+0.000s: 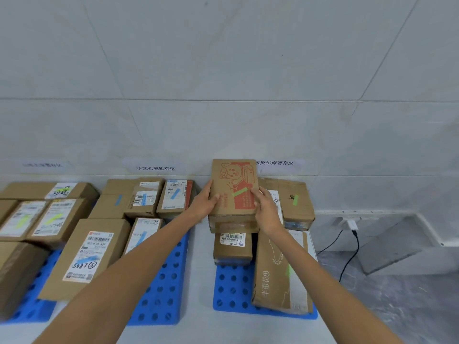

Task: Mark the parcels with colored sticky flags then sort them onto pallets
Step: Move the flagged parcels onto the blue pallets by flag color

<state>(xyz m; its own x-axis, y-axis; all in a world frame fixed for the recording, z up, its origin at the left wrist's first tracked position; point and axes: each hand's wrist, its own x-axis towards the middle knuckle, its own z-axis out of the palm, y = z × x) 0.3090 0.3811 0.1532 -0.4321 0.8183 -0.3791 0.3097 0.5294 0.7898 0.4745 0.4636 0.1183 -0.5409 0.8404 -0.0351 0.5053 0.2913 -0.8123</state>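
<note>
A brown parcel (233, 180), printed in red with a cartoon pig and carrying a slanted green flag (239, 191), is being held up over the back of the right blue pallet (233, 286), its top hiding the start of the wall sign (274, 163) reading "东原华府暂存区". The left hand (207, 199) is gripping its left edge and the right hand (267, 209) its right edge, the fingers of both curling round the cardboard. Its lower edge is meeting the stack beneath, though whether it is resting there is unclear. Below it, a small parcel (232, 247) is showing a barcode label reading "516-K20-00 028", and just beside that a long parcel (273, 276) printed "半亩花田" is wearing a green flag. A second sign (155, 168), "华龙西苑暂存区", is hanging above the middle pallet (161, 281), where parcels are bearing blue flags; a third sign (42, 165) at far left is too blurred to read. The left pallet (32, 311) is carrying parcels with yellow-green flags. A black cable (352, 247) is trailing from a wall socket (347, 223) at right.
</note>
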